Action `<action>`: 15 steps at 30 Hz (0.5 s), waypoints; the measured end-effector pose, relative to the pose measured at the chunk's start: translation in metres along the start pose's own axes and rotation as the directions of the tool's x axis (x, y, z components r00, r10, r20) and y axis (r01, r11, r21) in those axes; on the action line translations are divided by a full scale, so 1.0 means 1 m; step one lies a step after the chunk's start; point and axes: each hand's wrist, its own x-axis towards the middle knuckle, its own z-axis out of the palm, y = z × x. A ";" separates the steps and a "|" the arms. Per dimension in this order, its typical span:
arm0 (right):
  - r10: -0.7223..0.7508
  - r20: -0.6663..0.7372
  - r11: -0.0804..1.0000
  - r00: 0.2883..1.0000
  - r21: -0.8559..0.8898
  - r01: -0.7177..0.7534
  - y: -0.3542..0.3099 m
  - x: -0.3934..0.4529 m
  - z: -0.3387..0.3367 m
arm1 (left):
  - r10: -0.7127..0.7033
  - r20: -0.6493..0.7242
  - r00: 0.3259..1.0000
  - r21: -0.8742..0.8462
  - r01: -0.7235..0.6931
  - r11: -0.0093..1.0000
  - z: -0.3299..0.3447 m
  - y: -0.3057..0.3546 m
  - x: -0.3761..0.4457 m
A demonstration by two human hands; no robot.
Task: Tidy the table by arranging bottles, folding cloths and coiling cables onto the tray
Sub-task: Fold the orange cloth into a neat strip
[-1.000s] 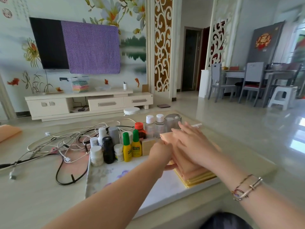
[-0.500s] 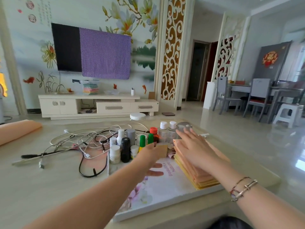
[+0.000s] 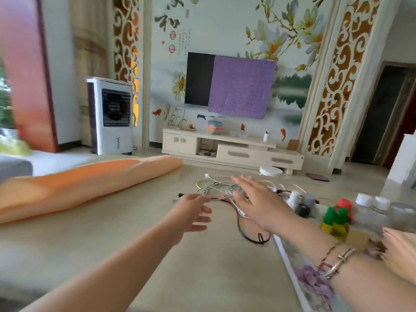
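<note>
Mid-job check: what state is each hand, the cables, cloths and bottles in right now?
Left hand: open, empty.
Right hand: open above the cables.
Cables: tangled, uncoiled, on the table.
Orange cloth: unfolded, off the tray.
Bottles: upright on the tray.

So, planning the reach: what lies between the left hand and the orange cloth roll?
In the head view, only bare table separates the left hand from the orange cloth roll.

Head view, forward-down, somewhat blurred.
</note>
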 end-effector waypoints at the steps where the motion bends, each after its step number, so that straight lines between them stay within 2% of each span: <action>1: -0.024 0.008 1.000 1.000 0.001 0.024 -0.013 0.012 0.011 | 0.003 -0.058 0.998 0.005 -0.003 1.000 -0.023 -0.004 0.004; 3: -0.073 0.041 0.997 0.996 0.007 0.073 -0.040 0.036 0.034 | 0.042 -0.190 0.981 0.043 -0.034 0.998 -0.071 -0.016 0.012; 4: -0.086 0.061 0.996 0.994 0.011 0.085 -0.052 0.046 0.044 | 0.099 -0.265 0.959 0.110 -0.072 0.991 -0.094 -0.024 0.018; 5: -0.102 0.080 0.995 0.992 0.014 0.101 -0.064 0.056 0.056 | 0.188 -0.348 0.918 0.254 -0.101 0.962 -0.118 -0.032 0.024; 7: -0.132 0.124 0.991 0.983 0.027 0.130 -0.089 0.078 0.081 | 0.392 -0.402 0.827 0.625 -0.065 0.778 -0.165 -0.044 0.033; 8: -0.145 0.148 0.989 0.978 0.037 0.141 -0.104 0.089 0.095 | 0.479 -0.407 0.778 0.747 -0.019 0.665 -0.188 -0.050 0.035; 10: -0.150 0.171 0.988 0.974 0.065 0.141 -0.120 0.101 0.113 | 0.614 -0.407 0.676 0.872 0.088 0.481 -0.213 -0.055 0.037; 12: -0.166 0.193 0.983 0.967 0.104 0.148 -0.136 0.113 0.131 | 0.612 -0.456 0.646 0.884 0.251 0.394 -0.234 -0.063 0.039; 15: -0.199 0.226 0.974 0.954 0.152 0.167 -0.153 0.122 0.150 | 0.479 -0.572 0.666 0.817 0.414 0.401 -0.253 -0.071 0.042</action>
